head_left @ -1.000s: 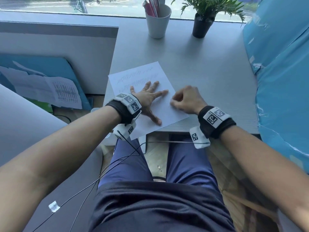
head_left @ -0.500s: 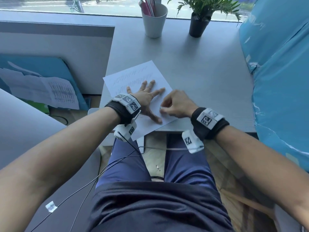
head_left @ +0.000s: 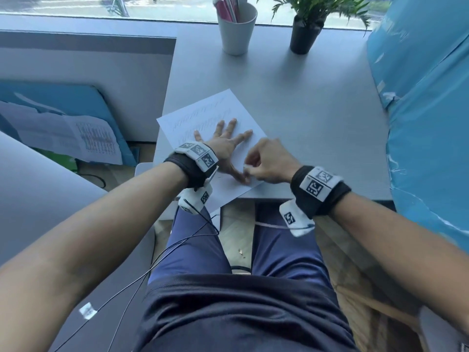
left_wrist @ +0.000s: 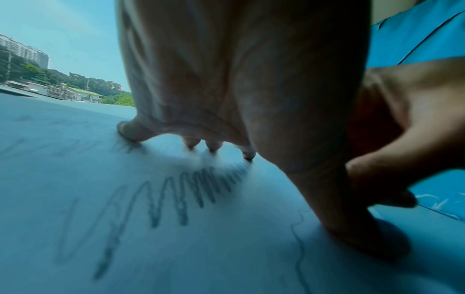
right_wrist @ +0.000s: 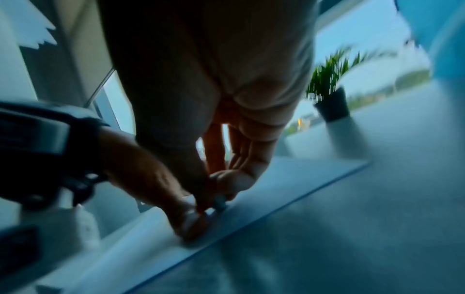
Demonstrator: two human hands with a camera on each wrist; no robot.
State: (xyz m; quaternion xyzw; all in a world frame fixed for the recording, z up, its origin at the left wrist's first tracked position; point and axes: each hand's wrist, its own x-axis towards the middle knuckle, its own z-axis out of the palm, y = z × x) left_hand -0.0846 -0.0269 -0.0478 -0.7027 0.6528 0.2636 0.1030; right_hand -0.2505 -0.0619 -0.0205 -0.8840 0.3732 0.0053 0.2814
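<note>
A white sheet of paper (head_left: 223, 102) with pencil scribbles lies skewed at the desk's near edge, one corner hanging over it. My left hand (head_left: 224, 146) lies flat on the sheet with its fingers spread, pressing it down; the left wrist view shows its fingertips (left_wrist: 212, 146) on the paper (left_wrist: 125, 228). My right hand (head_left: 256, 165) is curled beside the left thumb near the sheet's right edge. It pinches a small pale object (head_left: 245, 167), perhaps an eraser (right_wrist: 220, 201), against the paper (right_wrist: 289, 179).
A grey desk (head_left: 317, 123) carries a white cup of pens (head_left: 237, 29) and a potted plant (head_left: 304, 34) at the back by the window. A blue wrapped bulk (head_left: 426, 123) borders the right. A grey partition (head_left: 88, 72) and loose papers (head_left: 76, 138) are left.
My right hand has slid left and nearer along the sheet until it is beside the left thumb. The left hand stays spread on the paper.
</note>
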